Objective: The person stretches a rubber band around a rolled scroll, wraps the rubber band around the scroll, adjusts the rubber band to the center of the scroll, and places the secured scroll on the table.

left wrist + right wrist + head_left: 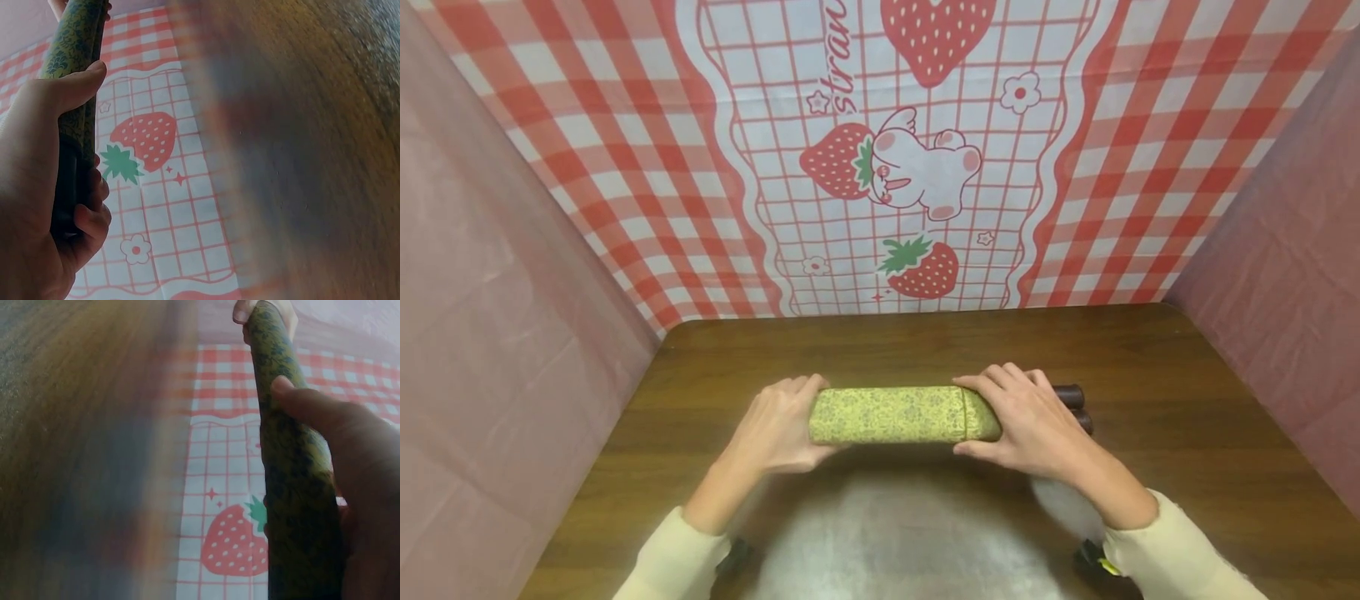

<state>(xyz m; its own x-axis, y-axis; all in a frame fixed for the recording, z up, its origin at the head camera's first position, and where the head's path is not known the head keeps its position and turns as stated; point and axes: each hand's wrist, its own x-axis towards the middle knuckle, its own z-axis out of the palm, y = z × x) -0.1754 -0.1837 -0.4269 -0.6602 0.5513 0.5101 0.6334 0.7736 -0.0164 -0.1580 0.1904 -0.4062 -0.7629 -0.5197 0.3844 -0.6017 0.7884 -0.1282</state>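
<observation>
A long yellow-green case (891, 415) covered in floral brocade lies level between both hands, held above the table. A seam runs across it near its right end. My left hand (778, 427) grips the left end, thumb on the near side and fingers over the far side. The right end is held the same way by my right hand (1030, 418). Seen from the left wrist, the case (75, 125) has a dark section inside the palm. From the right wrist, its patterned side (294, 487) runs away towards the other hand. My palms hide both ends.
Two dark brown cylinders (1070, 395) lie on the wooden table (737, 350) behind my right hand, partly hidden by it. A strawberry-print cloth (910, 167) hangs at the back, with pink cloth (497, 333) on both sides. Light glares off the near tabletop.
</observation>
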